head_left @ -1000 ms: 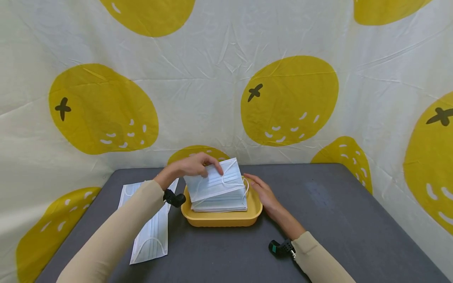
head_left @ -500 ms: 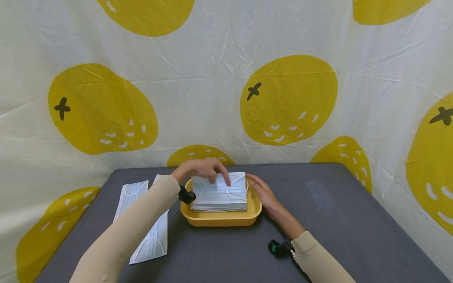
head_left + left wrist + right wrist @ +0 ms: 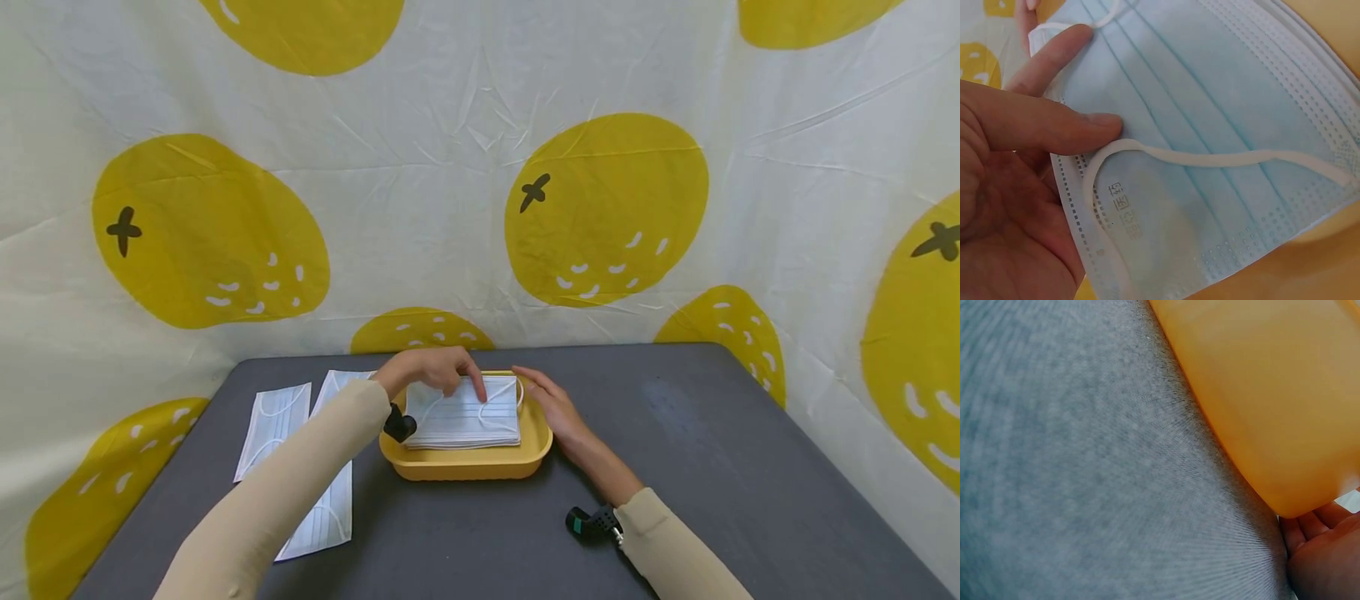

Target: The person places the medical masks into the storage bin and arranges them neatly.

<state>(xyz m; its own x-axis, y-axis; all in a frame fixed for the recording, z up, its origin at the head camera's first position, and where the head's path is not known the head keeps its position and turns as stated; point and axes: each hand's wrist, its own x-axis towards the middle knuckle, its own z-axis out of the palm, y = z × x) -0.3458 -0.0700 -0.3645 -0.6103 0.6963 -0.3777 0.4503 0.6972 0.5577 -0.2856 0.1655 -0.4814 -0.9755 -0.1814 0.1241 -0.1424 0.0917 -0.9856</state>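
Observation:
A stack of pale blue face masks lies in a yellow tray at the middle of the table. My left hand reaches over it from the back left, index finger pointing down onto the top mask. In the left wrist view, thumb and index fingertips rest on the upper face of that mask, near its edge; a white ear loop curves past the thumb. My right hand lies along the tray's right side, fingers extended against its wall.
Two more masks, one at the far left and one nearer the tray, lie on the dark grey table, partly under my left sleeve. A white curtain with yellow fruit prints hangs right behind the table.
The mask in my left hand, raised and tilted over the stack a second ago, now lies flat on top of it. The left hand came down with it; the right hand stayed at the tray.

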